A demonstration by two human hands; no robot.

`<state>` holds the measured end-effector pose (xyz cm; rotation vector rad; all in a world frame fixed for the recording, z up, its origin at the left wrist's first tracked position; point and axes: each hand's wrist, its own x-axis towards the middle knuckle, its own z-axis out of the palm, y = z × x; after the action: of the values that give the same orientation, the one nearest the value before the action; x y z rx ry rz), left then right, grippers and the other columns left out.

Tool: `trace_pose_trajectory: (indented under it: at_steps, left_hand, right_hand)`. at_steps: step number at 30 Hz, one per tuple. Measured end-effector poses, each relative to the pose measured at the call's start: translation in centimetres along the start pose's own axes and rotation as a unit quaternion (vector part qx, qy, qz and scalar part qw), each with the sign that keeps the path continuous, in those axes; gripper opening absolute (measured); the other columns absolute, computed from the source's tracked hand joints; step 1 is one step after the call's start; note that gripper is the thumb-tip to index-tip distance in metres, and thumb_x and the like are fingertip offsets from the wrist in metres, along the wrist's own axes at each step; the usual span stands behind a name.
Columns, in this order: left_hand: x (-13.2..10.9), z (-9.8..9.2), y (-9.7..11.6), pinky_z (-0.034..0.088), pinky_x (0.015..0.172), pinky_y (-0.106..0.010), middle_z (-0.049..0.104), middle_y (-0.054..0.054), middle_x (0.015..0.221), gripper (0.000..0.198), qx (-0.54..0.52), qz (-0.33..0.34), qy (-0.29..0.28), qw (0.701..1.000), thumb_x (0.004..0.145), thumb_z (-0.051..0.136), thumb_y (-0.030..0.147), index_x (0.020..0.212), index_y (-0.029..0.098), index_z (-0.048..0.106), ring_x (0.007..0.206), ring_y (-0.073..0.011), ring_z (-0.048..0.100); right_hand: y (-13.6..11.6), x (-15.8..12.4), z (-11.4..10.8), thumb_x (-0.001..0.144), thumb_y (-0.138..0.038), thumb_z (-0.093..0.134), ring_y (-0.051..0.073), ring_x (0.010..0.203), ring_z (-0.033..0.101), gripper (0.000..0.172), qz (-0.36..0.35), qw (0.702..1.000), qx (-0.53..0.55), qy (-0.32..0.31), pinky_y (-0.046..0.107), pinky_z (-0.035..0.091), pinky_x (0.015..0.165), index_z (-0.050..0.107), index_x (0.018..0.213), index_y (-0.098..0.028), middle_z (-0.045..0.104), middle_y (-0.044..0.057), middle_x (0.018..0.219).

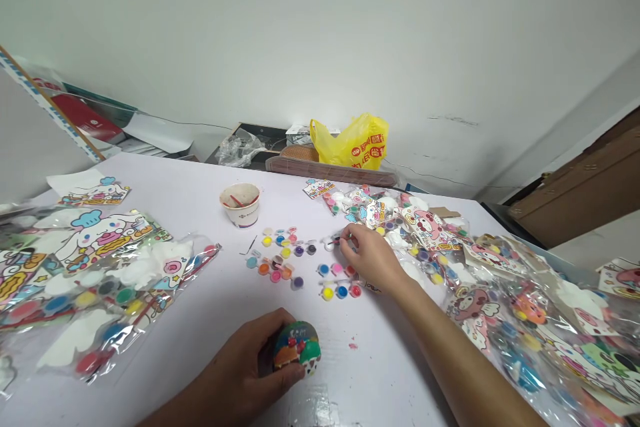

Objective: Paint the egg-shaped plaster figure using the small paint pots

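Observation:
My left hand [250, 360] is closed round a small painted figurine [298, 347], with a dark top, green and orange patches and red dots. It holds the figurine just above the front of the table. Farther back, my right hand [367, 253] has its fingers pinched together beside a white paint pot [329, 244]. Something thin and dark shows at the fingertips, too small to name. Below that hand stand strips of small paint pots [341, 291] in yellow, blue, red and pink. More paint pots [275, 275] are grouped to the left.
A paper cup [241, 205] with red-handled sticks in it stands behind the pots. Clear bags of craft kits [100, 280] lie at left, and more kit bags [500, 307] cover the right. A yellow plastic bag [350, 141] sits at the back by the wall.

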<state>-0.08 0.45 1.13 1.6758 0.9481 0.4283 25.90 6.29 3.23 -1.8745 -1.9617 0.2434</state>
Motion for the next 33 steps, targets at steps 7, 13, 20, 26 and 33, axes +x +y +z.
trace_pose_trajectory:
  at_steps: [7,13,20,26,33]
  left_hand:
    - [-0.1,0.0,0.0,0.044,0.067,-0.028,0.059,0.000,0.079,0.022,0.001,-0.008,-0.002,1.000,0.081,0.065,0.043,0.083,0.022,0.057,0.074,-0.0199,0.053]
    - [-0.1,-0.1,0.1,0.044,0.066,-0.028,0.060,0.000,0.078,0.023,0.006,-0.006,-0.006,1.000,0.080,0.065,0.043,0.083,0.022,0.057,0.073,-0.0203,0.053]
    - [-0.2,0.1,-0.5,0.045,0.071,-0.028,0.064,0.000,0.083,0.022,0.009,-0.011,0.005,1.000,0.082,0.066,0.043,0.087,0.023,0.060,0.078,-0.0211,0.055]
    - [-0.1,-0.1,-0.1,0.042,0.066,-0.027,0.060,0.001,0.079,0.020,-0.001,-0.005,-0.007,1.000,0.081,0.066,0.040,0.082,0.022,0.057,0.073,-0.0197,0.052]
    - [-0.1,-0.1,0.4,0.041,0.068,-0.027,0.055,-0.001,0.082,0.020,-0.018,-0.016,-0.033,0.999,0.084,0.061,0.037,0.089,0.019,0.055,0.076,-0.0191,0.050]
  right_hand:
    - [0.1,-0.1,0.2,0.089,-0.020,0.052,0.017,0.069,0.056,0.010,0.001,1.000,-0.002,-0.001,0.025,0.032,0.059,0.058,0.081,-0.021,0.064,0.001,0.078]
    - [0.1,0.0,0.1,0.089,-0.020,0.052,0.017,0.068,0.054,0.010,0.002,1.000,-0.003,-0.002,0.025,0.032,0.059,0.059,0.081,-0.020,0.064,0.002,0.076]
    - [0.0,-0.1,0.3,0.089,-0.021,0.053,0.017,0.065,0.054,0.010,0.003,1.000,-0.002,-0.005,0.025,0.031,0.058,0.059,0.081,-0.021,0.062,0.000,0.073]
    - [-0.1,-0.1,0.2,0.088,-0.021,0.053,0.017,0.064,0.053,0.010,0.005,1.000,0.003,-0.006,0.025,0.031,0.057,0.059,0.080,-0.021,0.061,0.000,0.069]
    - [-0.3,-0.4,-1.1,0.087,-0.022,0.052,0.017,0.062,0.052,0.011,0.005,0.999,0.028,0.017,0.026,0.031,0.056,0.057,0.076,-0.022,0.059,-0.001,0.067]
